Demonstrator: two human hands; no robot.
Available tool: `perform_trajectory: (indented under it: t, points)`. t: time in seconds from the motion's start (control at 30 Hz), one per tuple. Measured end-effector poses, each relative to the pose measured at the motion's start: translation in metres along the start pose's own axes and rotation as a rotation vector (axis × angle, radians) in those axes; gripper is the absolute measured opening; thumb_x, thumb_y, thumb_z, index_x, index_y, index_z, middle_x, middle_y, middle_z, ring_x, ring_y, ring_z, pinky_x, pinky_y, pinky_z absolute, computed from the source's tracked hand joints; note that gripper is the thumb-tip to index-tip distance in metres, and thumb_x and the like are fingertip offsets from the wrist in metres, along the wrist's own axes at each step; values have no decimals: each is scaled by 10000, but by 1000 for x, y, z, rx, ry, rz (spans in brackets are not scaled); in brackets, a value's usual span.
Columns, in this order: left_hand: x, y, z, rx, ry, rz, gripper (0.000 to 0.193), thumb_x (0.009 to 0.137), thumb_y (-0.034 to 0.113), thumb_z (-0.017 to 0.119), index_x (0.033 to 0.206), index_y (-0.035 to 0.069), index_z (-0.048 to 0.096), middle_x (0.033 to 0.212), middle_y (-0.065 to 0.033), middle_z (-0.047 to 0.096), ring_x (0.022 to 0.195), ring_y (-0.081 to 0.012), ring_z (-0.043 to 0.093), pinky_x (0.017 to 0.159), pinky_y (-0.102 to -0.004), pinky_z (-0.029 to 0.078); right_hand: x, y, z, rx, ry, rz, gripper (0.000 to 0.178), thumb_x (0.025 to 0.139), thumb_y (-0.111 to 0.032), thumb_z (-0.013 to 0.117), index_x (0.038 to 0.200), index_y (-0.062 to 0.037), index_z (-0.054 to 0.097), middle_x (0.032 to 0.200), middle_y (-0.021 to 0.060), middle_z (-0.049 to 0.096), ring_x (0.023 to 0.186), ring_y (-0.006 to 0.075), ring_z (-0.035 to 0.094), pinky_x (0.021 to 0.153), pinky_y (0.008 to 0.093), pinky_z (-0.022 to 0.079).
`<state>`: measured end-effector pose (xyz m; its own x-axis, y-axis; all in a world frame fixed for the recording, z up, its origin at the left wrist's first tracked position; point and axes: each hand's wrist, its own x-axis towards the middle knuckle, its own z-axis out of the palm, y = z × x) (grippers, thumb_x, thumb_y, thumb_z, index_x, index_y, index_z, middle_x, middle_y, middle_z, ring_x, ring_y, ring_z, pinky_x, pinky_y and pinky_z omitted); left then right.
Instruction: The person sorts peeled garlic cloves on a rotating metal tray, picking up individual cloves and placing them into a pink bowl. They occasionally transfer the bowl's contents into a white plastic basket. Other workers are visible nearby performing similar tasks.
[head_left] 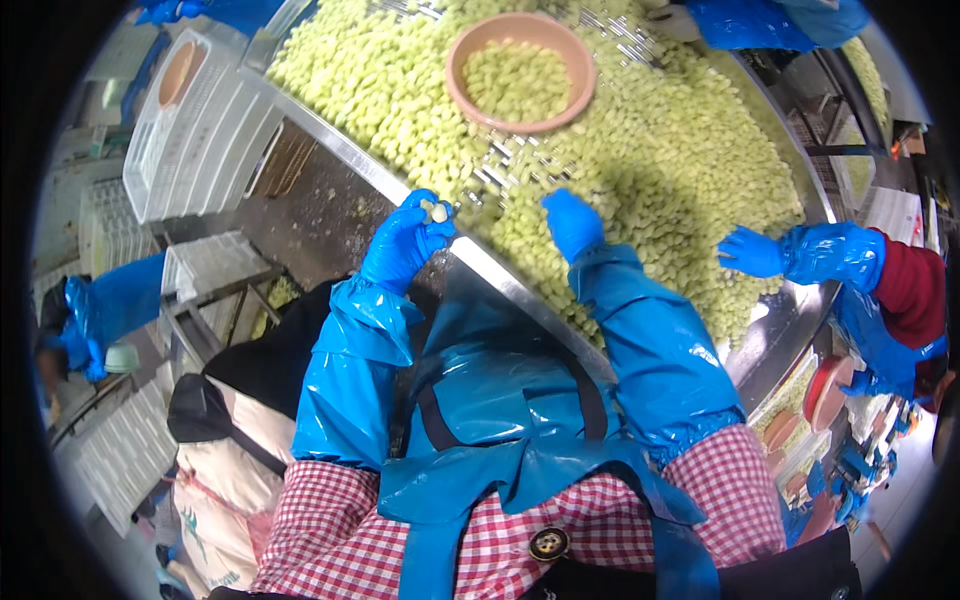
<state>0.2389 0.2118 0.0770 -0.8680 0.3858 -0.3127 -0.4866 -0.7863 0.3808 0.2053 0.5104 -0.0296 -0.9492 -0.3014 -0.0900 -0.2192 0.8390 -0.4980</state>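
At the far left I see white plastic crates [200, 150], stacked, with slotted walls. Next comes my left hand [402, 243], in a smooth blue glove [385, 262], raised near the steel rim [485, 265] of the desk. Its fingers are pinching a small pale piece [438, 213] at the tips, so this piece lies on the far right side of my left hand. It looks rounded and a little shiny, but it is too small for me to tell its long axis. My left hand is clearly the nearer one to it; the right is well apart.

Between my hands, and a little farther, thin metal bars [497, 165] show through a gap in the green pieces [690, 170]. Far behind them stands a round, pinkish-brown bowl [585, 80] with a smooth rim, holding more of the same pieces.

My right hand [573, 225] is over the heap, just beside the pieces, and points to the far left. Its fingers are curled down; I cannot tell if they pinch something. The pieces are oval, pale green, and lie closely together. To the right, a co-worker's hand [750, 252] has spread blue fingers.
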Motion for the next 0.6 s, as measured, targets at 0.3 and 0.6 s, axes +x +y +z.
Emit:
perform_trajectory:
  t: [0.3,0.6]
  points:
    - [-79,-41,12,-194,137,245,290,821,119,633,1084,-1,606,1153,-190,613,1006,-325,615,835,-375,562,-6,-26,-26,375,109,6,275,792,-61,624,1051,-131,683,1028,134,624,939,327,624,820,380,514]
    - [-107,-78,3,-207,382,206,202,931,128,613,1092,7,629,1100,-144,633,1027,-254,621,871,-330,555,26,-82,40,197,-355,-267,269,917,-321,534,1016,-98,649,955,182,660,858,370,643,760,463,503]
